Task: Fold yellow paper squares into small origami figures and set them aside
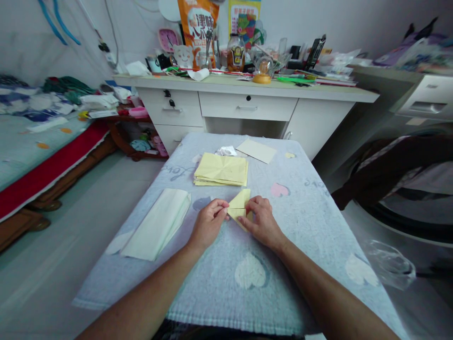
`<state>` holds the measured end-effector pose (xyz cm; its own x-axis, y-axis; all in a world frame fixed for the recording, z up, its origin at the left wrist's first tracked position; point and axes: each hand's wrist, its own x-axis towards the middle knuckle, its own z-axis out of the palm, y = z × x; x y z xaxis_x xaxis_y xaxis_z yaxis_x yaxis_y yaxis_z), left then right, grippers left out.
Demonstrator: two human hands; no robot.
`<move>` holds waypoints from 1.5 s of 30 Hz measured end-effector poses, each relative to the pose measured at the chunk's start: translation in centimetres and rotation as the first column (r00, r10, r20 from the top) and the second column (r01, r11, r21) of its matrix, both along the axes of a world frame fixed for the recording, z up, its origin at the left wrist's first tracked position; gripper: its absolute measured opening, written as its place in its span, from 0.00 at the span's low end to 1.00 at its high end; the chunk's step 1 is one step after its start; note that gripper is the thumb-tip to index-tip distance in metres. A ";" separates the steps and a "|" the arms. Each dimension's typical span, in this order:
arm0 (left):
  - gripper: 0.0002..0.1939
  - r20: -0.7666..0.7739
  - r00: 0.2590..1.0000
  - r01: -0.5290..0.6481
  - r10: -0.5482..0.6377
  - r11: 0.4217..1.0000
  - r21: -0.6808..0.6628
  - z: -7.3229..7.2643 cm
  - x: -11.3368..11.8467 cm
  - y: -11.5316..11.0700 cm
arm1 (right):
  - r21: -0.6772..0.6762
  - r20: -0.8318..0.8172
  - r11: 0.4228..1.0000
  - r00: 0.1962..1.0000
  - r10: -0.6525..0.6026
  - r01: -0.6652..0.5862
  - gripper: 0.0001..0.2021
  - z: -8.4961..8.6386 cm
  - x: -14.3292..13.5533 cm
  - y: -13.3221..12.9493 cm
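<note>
A folded piece of yellow paper (240,199) is held between my two hands, just above the cloth-covered table. It has slanted edges and a crease line across its middle. My left hand (211,219) pinches its left corner between thumb and fingers. On the opposite side, my right hand (261,218) grips the right edge, thumb below and fingers above, covering part of the paper. Beyond the hands lies a stack of yellow paper sheets (222,169), the top one marked with creases. To the left rests a folded pale green paper bundle (155,224).
Behind the stack are a crumpled white wrapper (226,151) and a cream card (257,150). The tablecloth (293,264) carries heart prints. A cluttered white desk (247,106) stands past the table, a bed (46,151) at left, a washing machine (421,141) at right.
</note>
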<state>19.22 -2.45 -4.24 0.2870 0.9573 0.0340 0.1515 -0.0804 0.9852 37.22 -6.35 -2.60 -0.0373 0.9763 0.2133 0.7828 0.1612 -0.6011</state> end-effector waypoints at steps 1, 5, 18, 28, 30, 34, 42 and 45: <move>0.07 -0.029 1.000 0.002 -0.001 1.000 0.020 0.0 0.0 0.0 | -0.011 -0.030 1.000 1.000 0.006 -0.006 0.08 0.0 0.1 0.1; 0.07 -0.224 0.975 0.051 -0.019 0.989 0.137 0.5 -0.3 -0.2 | 0.035 -0.099 0.999 0.995 0.020 -0.016 0.03 0.1 0.6 0.2; 0.04 -0.615 0.787 0.317 -0.054 0.890 0.327 0.8 -1.3 -0.2 | -0.077 -0.049 0.967 0.969 0.241 -0.244 0.04 0.4 0.4 -0.3; 0.06 -0.622 0.781 0.325 -0.062 0.890 0.320 0.8 -1.1 0.0 | -0.149 0.065 0.978 0.986 0.155 -0.144 0.11 0.1 0.4 -0.5; 0.05 -0.616 0.784 0.323 -0.074 0.897 0.303 0.8 -1.2 0.1 | -0.157 0.061 0.978 0.987 0.148 -0.137 0.10 0.0 0.3 -0.6; 0.04 -0.615 0.783 0.337 -0.095 0.895 0.291 0.8 -1.3 0.2 | -0.166 0.003 0.976 0.990 0.143 -0.141 0.08 0.0 0.3 -0.6; 0.04 -0.615 0.775 0.390 -0.144 0.875 0.287 0.9 -1.5 0.4 | -0.143 0.100 0.988 0.993 0.065 -0.050 0.09 -0.3 -0.1 -0.7; 0.04 -0.616 0.777 0.373 -0.132 0.885 0.280 0.9 -1.4 0.4 | -0.107 0.167 0.994 0.986 0.015 0.003 0.11 -0.8 -0.1 -0.7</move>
